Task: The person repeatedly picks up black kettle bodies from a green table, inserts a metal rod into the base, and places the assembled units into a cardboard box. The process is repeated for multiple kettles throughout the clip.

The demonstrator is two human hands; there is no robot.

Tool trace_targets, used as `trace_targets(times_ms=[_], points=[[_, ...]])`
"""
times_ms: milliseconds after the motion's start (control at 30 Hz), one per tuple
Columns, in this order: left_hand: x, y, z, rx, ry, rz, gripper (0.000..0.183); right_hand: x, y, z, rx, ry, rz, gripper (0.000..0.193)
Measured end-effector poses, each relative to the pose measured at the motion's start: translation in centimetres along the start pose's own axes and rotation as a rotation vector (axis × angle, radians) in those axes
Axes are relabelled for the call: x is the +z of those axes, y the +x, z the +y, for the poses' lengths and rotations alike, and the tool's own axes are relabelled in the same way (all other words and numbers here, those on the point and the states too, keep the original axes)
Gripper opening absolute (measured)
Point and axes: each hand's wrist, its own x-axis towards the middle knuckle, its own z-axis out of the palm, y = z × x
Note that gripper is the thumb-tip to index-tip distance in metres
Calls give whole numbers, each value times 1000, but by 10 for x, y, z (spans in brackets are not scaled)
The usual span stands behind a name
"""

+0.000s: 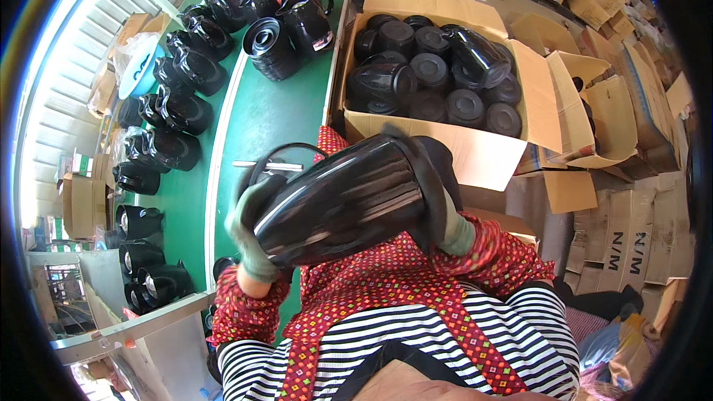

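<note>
A large glossy black jug [342, 204] lies sideways in front of my chest, between my two gloved hands. My left hand [252, 241] grips its left end, beside a thin black loop that looks like a handle. Around its wider right end, my right hand [442, 215] is closed; dark glove fabric and shadow hide most of those fingers. Behind the jug, a short silver metal bar [267, 166] lies on the green table [260, 119]. The jug is slightly blurred.
Several black jugs [182, 108] with handles line the table's left side. A stack of black round parts [271, 48] stands farther back. To the right, an open cardboard box [431, 130] holds several black jug bodies. More cartons [609, 126] crowd the right side.
</note>
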Motion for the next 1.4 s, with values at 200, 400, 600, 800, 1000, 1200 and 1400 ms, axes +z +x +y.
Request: trace_targets(times_ms=[200,400,600,800,1000,1200,1400], points=[[-3,-9,-16,47,68,-142,48,-9,-6,-9,186,50,6,82],[2,-48,-97,-393,-515,-74,52,1,5,-14,-441,-266,-31,75],[-4,8,13,308,457,-103,34,-6,-2,-9,469,538,96,75],[26,-16,-35,-533,-498,-529,70,-12,2,-22,-556,-583,-177,104],[25,-27,-59,-411,-383,-326,77,-8,3,-24,-388,-441,-40,87],[26,-12,-43,-130,-136,60,42,-15,5,-1,12,-19,216,46],[61,-46,-90,-276,-162,104,45,-48,9,8,-41,-534,187,40]])
